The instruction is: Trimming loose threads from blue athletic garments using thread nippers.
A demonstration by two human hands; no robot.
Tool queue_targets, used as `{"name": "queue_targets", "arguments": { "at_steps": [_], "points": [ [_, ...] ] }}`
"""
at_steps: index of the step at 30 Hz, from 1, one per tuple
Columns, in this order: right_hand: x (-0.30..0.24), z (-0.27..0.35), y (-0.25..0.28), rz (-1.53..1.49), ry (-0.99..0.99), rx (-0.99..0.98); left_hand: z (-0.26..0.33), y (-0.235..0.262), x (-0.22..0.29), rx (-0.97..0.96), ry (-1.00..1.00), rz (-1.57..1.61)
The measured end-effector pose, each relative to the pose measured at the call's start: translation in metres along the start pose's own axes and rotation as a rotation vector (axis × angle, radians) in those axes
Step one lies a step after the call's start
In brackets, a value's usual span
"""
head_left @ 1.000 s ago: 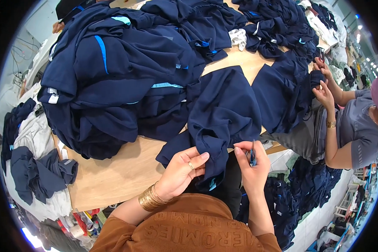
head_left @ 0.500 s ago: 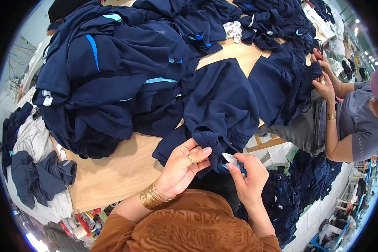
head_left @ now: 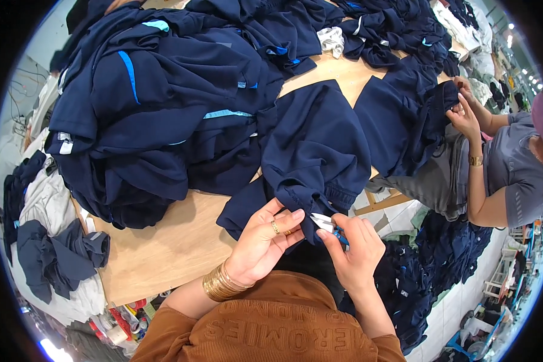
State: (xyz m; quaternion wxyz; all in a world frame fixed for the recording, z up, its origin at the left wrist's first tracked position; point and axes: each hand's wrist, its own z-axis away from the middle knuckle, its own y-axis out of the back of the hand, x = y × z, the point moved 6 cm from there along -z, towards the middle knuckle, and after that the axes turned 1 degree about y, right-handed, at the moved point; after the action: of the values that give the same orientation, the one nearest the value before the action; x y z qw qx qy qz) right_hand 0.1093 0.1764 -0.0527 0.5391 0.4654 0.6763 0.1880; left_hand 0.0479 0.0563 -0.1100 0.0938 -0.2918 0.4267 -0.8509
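A navy garment [head_left: 317, 136] with a gathered waistband lies across the near table edge, its closest part raised toward me. My left hand [head_left: 262, 241], with a ring and gold bangles, pinches a fold of this navy cloth between thumb and fingers. In my right hand [head_left: 359, 247] are small thread snips [head_left: 323, 222] with pale blades and a blue handle. The blades point left and touch or nearly touch the cloth beside my left fingertips. Whether they have a thread between them is too small to tell.
On the left of the wooden table [head_left: 157, 259] rises a large heap of navy garments [head_left: 145, 133] with blue trim. At the right, a co-worker [head_left: 495, 163] holds another navy garment [head_left: 398, 127]. More navy clothing [head_left: 440, 259] is piled below the table on the right.
The snips have shifted left and up toward the cloth at my left fingertips, and their blades show more. My left hand keeps its pinch. The co-worker's hands have moved slightly.
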Motion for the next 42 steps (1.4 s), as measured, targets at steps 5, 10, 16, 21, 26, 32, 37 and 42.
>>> {"name": "queue_targets", "arguments": {
  "at_steps": [5,10,16,21,26,32,37,42],
  "points": [
    [0.001,0.000,-0.002,0.009,0.028,0.027,-0.001,-0.001,-0.002,-0.005,0.008,0.005],
    [0.002,0.000,-0.002,0.003,0.037,0.045,-0.001,0.000,-0.003,-0.011,0.007,0.022],
    [0.018,0.007,0.000,-0.253,-0.099,0.071,0.000,0.004,-0.001,-0.004,-0.057,-0.053],
    [0.016,0.002,0.007,-0.288,-0.164,0.085,0.004,0.000,0.003,-0.024,-0.174,-0.183],
    [0.000,-0.009,0.009,-0.038,0.016,0.058,0.008,-0.003,0.007,-0.028,-0.270,-0.316],
    [-0.001,-0.009,0.009,0.032,0.024,0.071,0.010,-0.003,0.007,-0.026,-0.315,-0.391],
    [0.000,-0.008,0.009,0.054,0.028,0.082,0.010,-0.004,0.007,-0.032,-0.316,-0.404],
    [-0.001,-0.008,0.008,0.058,0.028,0.081,0.010,-0.005,0.007,-0.051,-0.322,-0.395]
  ]
}}
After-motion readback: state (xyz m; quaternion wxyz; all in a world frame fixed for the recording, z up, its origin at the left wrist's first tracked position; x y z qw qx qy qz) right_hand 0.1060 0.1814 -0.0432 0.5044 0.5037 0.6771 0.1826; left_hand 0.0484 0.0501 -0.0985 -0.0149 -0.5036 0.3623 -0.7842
